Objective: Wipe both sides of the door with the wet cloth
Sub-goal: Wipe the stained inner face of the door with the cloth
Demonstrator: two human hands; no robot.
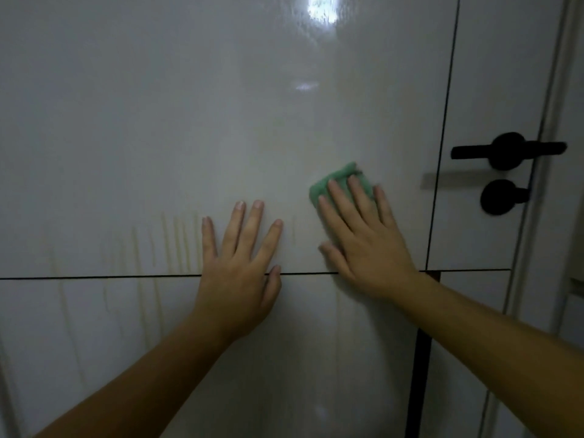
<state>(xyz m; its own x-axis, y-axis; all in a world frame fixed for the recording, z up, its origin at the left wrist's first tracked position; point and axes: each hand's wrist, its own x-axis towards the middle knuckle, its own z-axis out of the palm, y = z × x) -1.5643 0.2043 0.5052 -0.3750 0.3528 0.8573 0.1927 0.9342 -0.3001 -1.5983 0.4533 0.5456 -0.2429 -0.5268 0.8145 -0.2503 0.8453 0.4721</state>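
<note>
A glossy white door (pixel 189 121) fills the head view, split by thin dark grooves into panels. My right hand (pixel 363 241) presses a folded green cloth (pixel 339 180) flat against the door with straight, spread fingers; the cloth shows above and left of the fingertips. My left hand (pixel 241 263) lies flat on the door just left of it, fingers spread, holding nothing, across the horizontal groove. Yellowish drip streaks (pixel 151 248) run down the door left of my left hand.
A black lever handle (pixel 508 150) and a round black lock knob (pixel 502 197) sit at the door's right edge. The white door frame (pixel 550 216) runs down the right side. A bright light reflection (pixel 322 9) shines near the top.
</note>
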